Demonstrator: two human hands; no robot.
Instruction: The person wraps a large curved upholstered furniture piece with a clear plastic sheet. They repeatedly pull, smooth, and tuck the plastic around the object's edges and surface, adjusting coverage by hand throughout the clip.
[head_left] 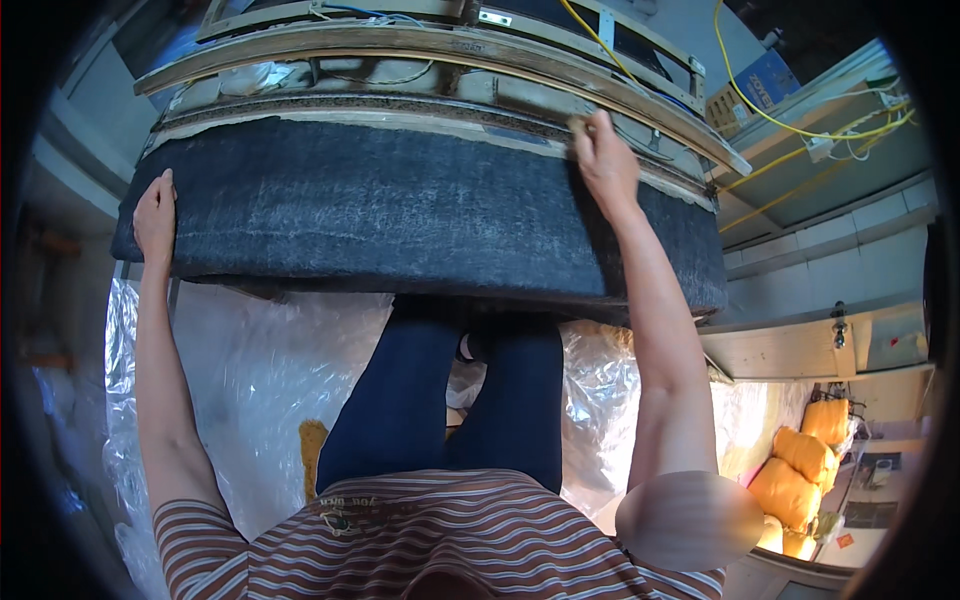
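A wide piece of dark blue-black cloth, streaked with pale lint or dust, lies spread over a long surface in front of me. At its left end, my left hand is closed against the cloth; whatever is between its fingers is hidden. My right hand is closed at the far edge, right of the middle, with its fingertips around a small brownish thing too blurred to name. Along that far edge runs a pale strip, partly showing beyond the cloth.
Beyond the cloth stands a long wooden rail, with cables near it. A yellow cord hangs at the far right, near a blue box. Clear plastic sheeting lies below. Several orange-yellow bundles are stacked at right.
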